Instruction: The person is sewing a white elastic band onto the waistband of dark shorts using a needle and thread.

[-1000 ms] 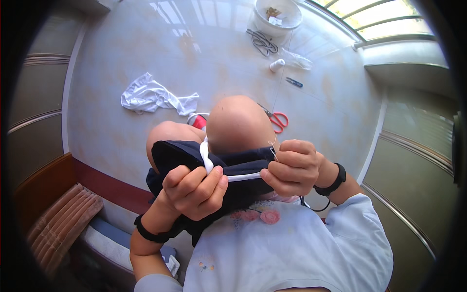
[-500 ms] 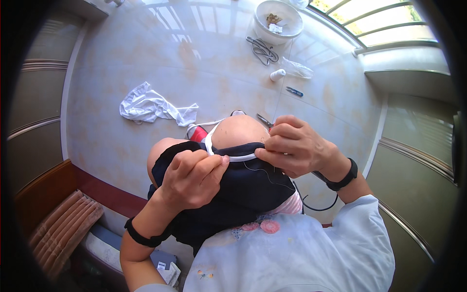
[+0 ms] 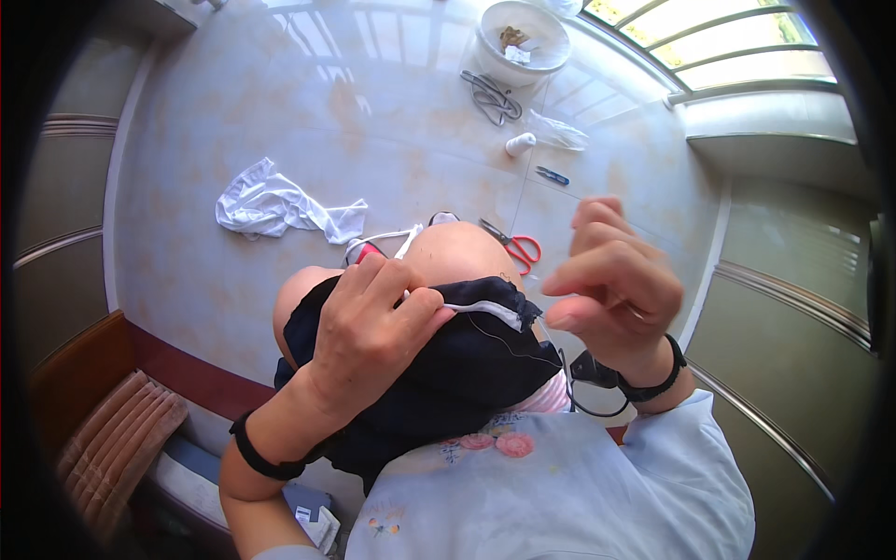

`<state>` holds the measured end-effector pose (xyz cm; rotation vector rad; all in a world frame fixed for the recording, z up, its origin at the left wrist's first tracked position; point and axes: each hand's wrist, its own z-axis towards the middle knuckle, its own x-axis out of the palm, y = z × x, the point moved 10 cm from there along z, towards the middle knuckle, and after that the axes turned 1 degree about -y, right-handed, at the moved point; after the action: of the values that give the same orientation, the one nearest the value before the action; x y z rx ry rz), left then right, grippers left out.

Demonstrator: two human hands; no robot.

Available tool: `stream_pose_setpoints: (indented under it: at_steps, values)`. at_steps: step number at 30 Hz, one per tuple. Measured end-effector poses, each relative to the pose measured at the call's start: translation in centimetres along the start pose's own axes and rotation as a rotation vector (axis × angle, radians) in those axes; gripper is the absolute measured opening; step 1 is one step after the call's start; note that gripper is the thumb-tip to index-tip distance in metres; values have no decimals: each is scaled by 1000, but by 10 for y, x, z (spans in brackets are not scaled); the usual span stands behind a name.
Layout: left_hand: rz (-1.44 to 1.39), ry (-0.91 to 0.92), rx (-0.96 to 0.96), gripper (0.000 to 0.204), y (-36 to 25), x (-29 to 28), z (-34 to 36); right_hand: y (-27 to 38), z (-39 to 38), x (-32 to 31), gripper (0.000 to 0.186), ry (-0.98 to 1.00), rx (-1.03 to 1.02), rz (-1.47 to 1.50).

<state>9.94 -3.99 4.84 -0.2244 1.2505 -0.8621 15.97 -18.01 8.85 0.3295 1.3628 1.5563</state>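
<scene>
A dark navy garment (image 3: pixel 448 373) lies over my knees, with a white elastic band (image 3: pixel 481 309) along its upper edge. My left hand (image 3: pixel 373 327) grips the garment and the band, fingers closed over the fabric. My right hand (image 3: pixel 611 280) is raised to the right of the garment, thumb and forefinger pinched together on what looks like a needle. A thin dark thread (image 3: pixel 509 341) runs from the fabric toward those fingertips. Both wrists wear black bands.
On the tiled floor lie a crumpled white cloth (image 3: pixel 275 205), red-handled scissors (image 3: pixel 518 247), a white thread spool (image 3: pixel 520 144), a small dark tool (image 3: pixel 553 175) and a white bowl (image 3: pixel 523 33) with scraps. A brown cushion (image 3: pixel 117 434) sits lower left.
My right hand has let go of the garment's edge and pulled up and to the right, drawing the thread out. My left hand stays clamped on the fabric.
</scene>
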Motion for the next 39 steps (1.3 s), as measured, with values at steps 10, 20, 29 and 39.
stream_pose_setpoints:
  at_steps: [10,20,29,39]
  values:
    - [-13,59,-49,21,5,1,1,-37,-27,43,18,136,17,-218]
    - [-125,54,-141,20,11,2,1,-16,-12,54,18,159,92,-74]
    - [-289,6,-139,17,21,6,-9,-49,-24,56,16,180,192,49]
    - [-102,-88,251,28,-11,-1,-22,-35,-30,54,22,116,-30,-71]
